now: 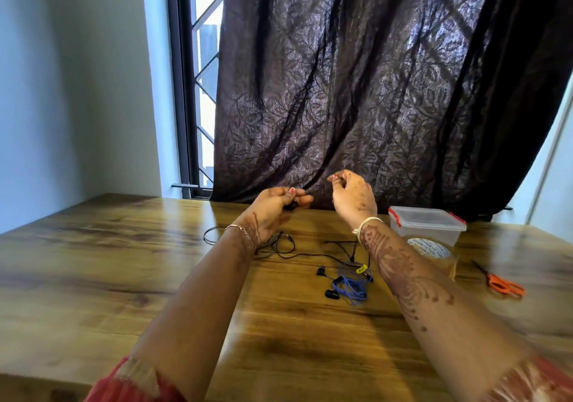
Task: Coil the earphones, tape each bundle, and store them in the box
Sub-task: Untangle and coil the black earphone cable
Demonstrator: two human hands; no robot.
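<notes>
Head view: the black wired earphones [291, 205] have their buds gripped in the curled fingers of the left hand [273, 207], raised above the wooden tabletop [124, 265], while the cord trails down and loops on the wood beneath. The right hand [353, 196], just beside and slightly higher, pinches its fingertips, probably on the cord, which is lost against the dark curtain. The clear plastic box with red clips [426, 220] sits to the right, nearer the right hand.
</notes>
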